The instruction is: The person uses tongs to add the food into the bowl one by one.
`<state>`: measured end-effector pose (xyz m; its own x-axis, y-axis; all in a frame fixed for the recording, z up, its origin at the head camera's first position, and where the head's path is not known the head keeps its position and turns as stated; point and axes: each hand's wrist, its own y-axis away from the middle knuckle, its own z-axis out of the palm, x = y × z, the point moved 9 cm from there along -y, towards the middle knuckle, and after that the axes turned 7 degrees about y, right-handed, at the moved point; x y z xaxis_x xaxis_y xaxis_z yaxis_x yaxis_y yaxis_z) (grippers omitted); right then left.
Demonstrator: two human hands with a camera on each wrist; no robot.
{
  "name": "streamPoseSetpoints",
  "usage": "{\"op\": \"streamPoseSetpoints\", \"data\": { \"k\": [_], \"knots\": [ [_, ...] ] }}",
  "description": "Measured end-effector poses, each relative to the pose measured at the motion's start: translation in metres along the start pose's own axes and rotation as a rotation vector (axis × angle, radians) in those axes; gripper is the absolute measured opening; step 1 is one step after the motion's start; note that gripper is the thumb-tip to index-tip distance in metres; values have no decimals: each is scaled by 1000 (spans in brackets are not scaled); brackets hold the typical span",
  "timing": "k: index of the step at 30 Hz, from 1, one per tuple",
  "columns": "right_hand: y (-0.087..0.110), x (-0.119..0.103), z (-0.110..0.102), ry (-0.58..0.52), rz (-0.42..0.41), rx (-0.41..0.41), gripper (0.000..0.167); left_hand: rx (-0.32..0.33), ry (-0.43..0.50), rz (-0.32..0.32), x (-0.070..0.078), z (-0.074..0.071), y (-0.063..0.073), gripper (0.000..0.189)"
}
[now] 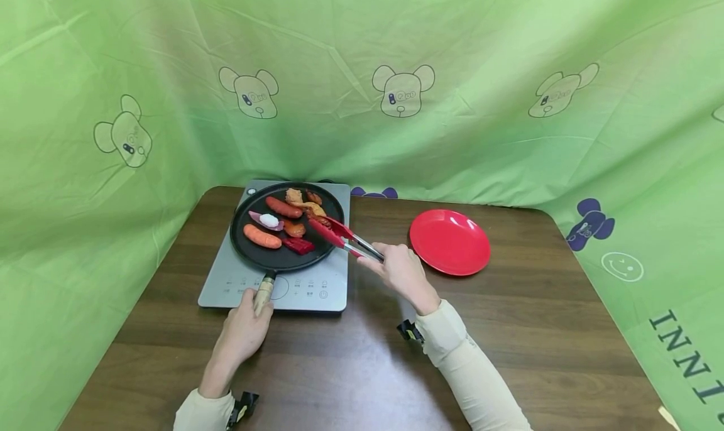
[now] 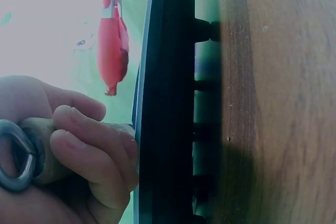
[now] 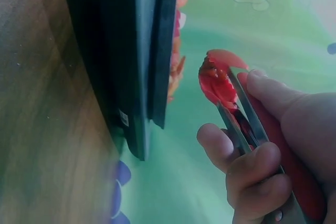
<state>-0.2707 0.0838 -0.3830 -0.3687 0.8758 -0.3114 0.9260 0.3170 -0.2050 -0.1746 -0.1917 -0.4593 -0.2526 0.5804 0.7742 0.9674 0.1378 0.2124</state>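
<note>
My left hand (image 1: 243,333) grips the wooden handle (image 1: 263,296) of a round black frying pan (image 1: 317,254). In my right hand (image 1: 404,274) are metal tongs (image 1: 357,247) with red tips, reaching over the pan's right side. A reddish-brown piece of food (image 3: 211,72) sits between the tong tips, raised above the pan; its kind is unclear. In the pan lie a red sausage (image 1: 283,207), an orange sausage (image 1: 262,236), a pink-and-white piece (image 1: 268,220), a dark red piece (image 1: 298,245), an orange-brown piece (image 1: 294,229) and a golden fried-looking piece (image 1: 294,196).
Beneath the pan is a grey induction cooktop (image 1: 226,296) on the left of the wooden table (image 1: 362,368). To the right of the tongs stands a red plate (image 1: 449,241). A green printed curtain (image 1: 328,136) encloses the table's back and sides.
</note>
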Motion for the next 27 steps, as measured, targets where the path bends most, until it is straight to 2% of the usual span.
{"op": "streamPoseSetpoints", "data": {
  "k": [11,21,27],
  "knots": [
    [-5,-7,11,4,-10,-22,28,-2,4,0,1,0,0,41],
    [-12,-11,16,-1,9,-15,32,-15,11,-13,0,0,0,41],
    [-16,-13,20,-5,38,-47,33,-11,5,-14,0,0,1,40]
  ]
}}
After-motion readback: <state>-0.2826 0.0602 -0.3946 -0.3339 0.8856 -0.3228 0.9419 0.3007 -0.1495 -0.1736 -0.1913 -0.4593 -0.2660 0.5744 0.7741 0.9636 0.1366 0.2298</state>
